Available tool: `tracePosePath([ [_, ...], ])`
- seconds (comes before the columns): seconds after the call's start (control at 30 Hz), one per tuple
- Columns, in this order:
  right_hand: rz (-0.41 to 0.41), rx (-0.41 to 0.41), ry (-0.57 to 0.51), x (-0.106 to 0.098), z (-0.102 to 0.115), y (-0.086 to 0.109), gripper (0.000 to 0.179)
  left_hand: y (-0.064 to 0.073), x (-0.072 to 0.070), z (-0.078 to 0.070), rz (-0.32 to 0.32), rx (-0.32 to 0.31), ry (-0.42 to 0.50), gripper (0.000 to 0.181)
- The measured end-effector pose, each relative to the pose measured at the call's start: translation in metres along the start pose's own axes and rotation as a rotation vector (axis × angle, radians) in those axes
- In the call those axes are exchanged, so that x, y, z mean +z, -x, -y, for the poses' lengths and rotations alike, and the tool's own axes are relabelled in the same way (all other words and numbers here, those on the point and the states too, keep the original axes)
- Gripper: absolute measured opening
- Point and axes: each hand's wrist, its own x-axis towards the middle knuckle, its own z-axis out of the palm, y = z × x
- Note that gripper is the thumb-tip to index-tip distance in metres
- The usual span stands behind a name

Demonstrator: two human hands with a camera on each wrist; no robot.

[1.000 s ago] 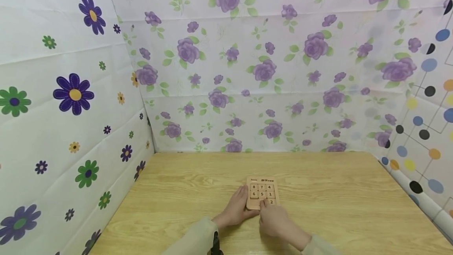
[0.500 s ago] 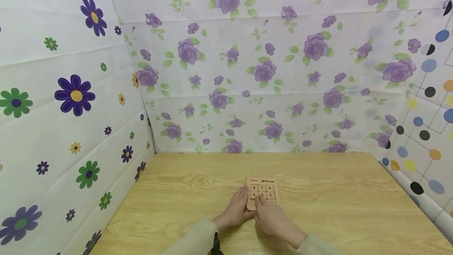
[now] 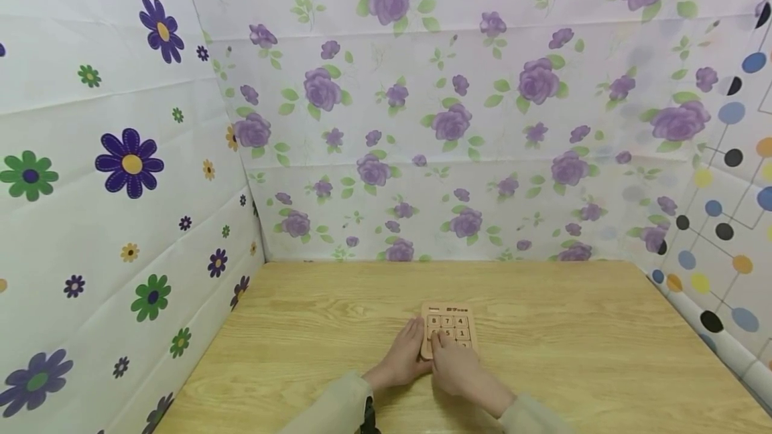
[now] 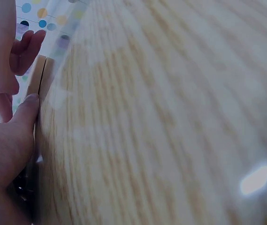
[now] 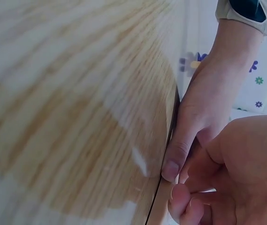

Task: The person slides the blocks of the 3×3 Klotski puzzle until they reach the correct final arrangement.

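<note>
A wooden number sliding puzzle (image 3: 449, 310) lies flat on the table, its tiles 8, 7, 4 in the top row and 5, 1 in view below. My left hand (image 3: 403, 357) holds it by the left side, with the thumb at the near edge. In the left wrist view that thumb (image 4: 27, 110) rests against the board's side. My right hand (image 3: 460, 368) reaches over the near part, fingertips touching the tiles at the lower left. It covers most of the bottom row and part of the 6. In the right wrist view, its lower fingers (image 5: 194, 211) are loosely bent.
The wood-grain table (image 3: 573, 340) spreads around the puzzle. Flower-patterned sheets hang at the back (image 3: 386, 119) and left (image 3: 120, 233), and a dotted sheet (image 3: 718, 260) hangs at the right. A dark band (image 3: 369, 414) circles the left wrist.
My right hand has slid leftward over the puzzle's lower rows, and its fingertips now cover part of the 6. The left hand and the board stay in place.
</note>
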Motion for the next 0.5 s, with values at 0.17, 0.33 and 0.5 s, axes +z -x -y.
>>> tracePosePath([
  [0.17,0.014,-0.008,0.002,-0.0016,0.0009,0.0,0.051,0.0009,-0.0013,-0.0021,0.002,-0.002,0.01,0.09],
  [0.33,0.025,-0.013,-0.003,-0.0029,0.0022,0.0016,0.051,0.0011,-0.0031,-0.0035,0.0,-0.005,0.017,0.088],
  [0.5,0.047,-0.01,-0.004,-0.0016,0.0038,0.0036,0.051,0.0006,-0.0026,-0.0029,0.001,-0.012,0.021,0.087],
])
